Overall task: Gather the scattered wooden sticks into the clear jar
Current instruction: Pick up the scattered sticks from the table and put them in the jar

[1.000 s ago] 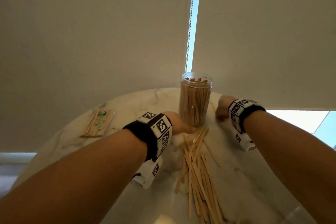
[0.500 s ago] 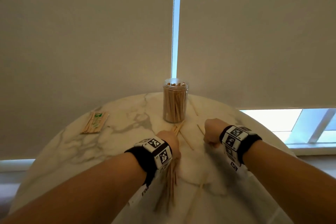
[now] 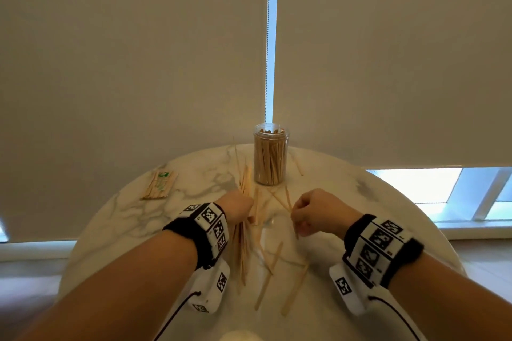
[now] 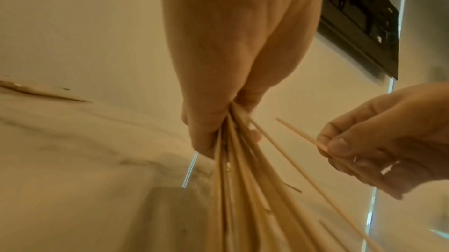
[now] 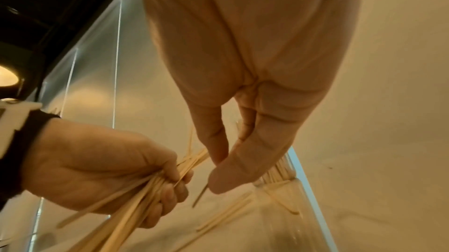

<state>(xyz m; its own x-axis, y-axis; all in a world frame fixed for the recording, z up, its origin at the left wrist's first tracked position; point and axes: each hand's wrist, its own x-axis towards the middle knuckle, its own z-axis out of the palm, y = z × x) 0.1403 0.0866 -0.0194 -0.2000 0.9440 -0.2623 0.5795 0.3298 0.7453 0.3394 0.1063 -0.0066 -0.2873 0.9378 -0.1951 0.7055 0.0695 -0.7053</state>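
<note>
sticks point(image 3: 241, 241) — bundle in left hand point(image 3: 238, 207)

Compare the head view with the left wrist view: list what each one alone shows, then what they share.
Head only: the clear jar upright and packed with sticks, loose sticks on the marble table, and a wrapped packet.

Left wrist only: the right hand pinching a single stick.

Both: the left hand gripping a bundle of sticks, with the right hand close by.
</note>
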